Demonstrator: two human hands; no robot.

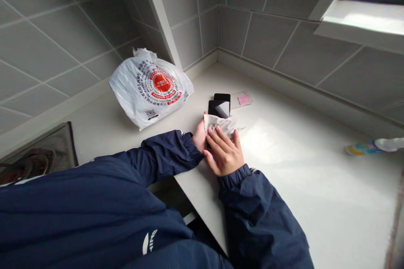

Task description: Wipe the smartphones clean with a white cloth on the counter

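The work in hand looks like wiping a screen: the right hand (225,155) presses a crumpled white cloth (219,125) onto a black smartphone (219,109), while the left hand (198,136) steadies the phone from the side nearest the body. The right fingers (217,143) lie close together and flat over the cloth, bearing down on it. The left fingers are mostly hidden behind the cloth and phone, so I cannot tell whether they clamp the phone or only support it.

The phone sits just beyond the fingers, its far end glossy and uncovered; that bare stretch of glass looks like what the cloth must reach now. Directly past it, a second black phone (221,97) lies on the white tabletop (299,210), close enough to crowd any long stroke. A small clear packet with a pink label (243,99) lies beyond the fingers to the right. Well left of the fingers sits a white plastic bag with a red round print (148,88). Far to the right, a spray bottle (372,148) lies on its side, out of the way.
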